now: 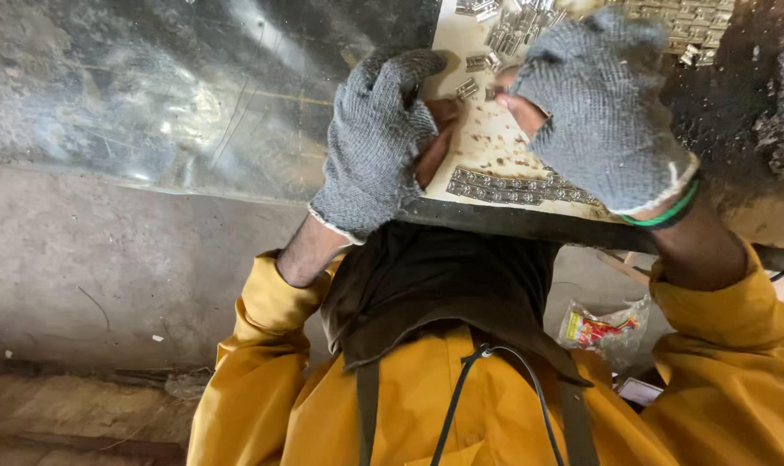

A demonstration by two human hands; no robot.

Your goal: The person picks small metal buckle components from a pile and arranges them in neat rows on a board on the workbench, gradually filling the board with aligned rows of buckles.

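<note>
Both my hands wear grey knit gloves, and some bare fingertips show. They meet over a cream board (487, 142) strewn with small metal pieces (467, 88). My left hand (376, 142) rests at the board's left edge with its fingers curled and its thumb pressed on the surface. My right hand (603, 108) comes in from the right, its fingertips pinched on a small metal piece (494, 91) near the board's middle. A neat row of metal pieces (513, 188) lies along the near edge, below both hands.
A heap of the same metal pieces (677, 26) lies at the board's far side. A clear plastic sheet (150, 95) covers the surface to the left. Below are a concrete floor (90, 267), a colourful wrapper (603, 332) and my dark apron (435, 285) over yellow sleeves.
</note>
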